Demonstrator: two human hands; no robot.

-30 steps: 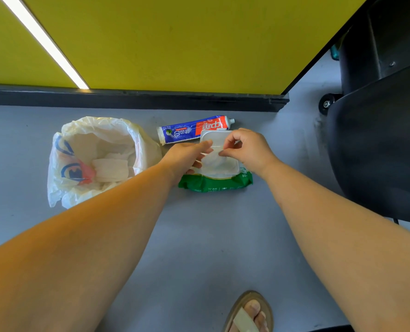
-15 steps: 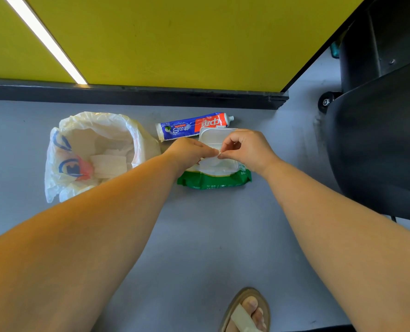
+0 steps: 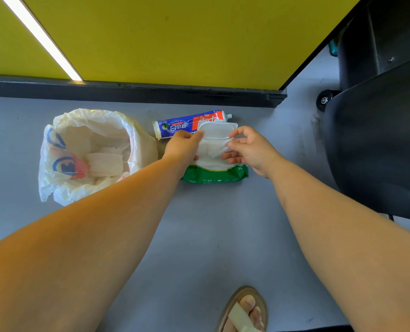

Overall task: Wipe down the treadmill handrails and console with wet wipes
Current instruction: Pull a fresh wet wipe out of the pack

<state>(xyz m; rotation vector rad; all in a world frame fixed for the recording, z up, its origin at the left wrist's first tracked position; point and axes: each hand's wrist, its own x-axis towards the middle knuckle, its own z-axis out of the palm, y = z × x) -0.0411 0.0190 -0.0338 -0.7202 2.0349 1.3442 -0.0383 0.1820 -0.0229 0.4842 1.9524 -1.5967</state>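
Observation:
A green pack of wet wipes [image 3: 214,176] lies on the grey floor, its white flip lid [image 3: 217,129] standing up at the far side. Above the pack's opening a white wet wipe [image 3: 211,150] is stretched between my two hands. My left hand [image 3: 183,146] pinches the wipe's left edge. The right edge is pinched by my right hand [image 3: 249,149] between thumb and fingers. The black treadmill body [image 3: 376,140] fills the right side of the view; its handrails and console are out of sight.
A white plastic bag [image 3: 91,152] with used wipes inside stands open left of the pack. A toothpaste tube [image 3: 175,127] lies behind the pack, along the black base of a yellow wall [image 3: 151,39]. My sandalled foot [image 3: 244,310] is at the bottom.
My hands have drawn apart and pulled a wipe out of the pack, spreading it open between them. One second ago the fingers were pinching together at the opening.

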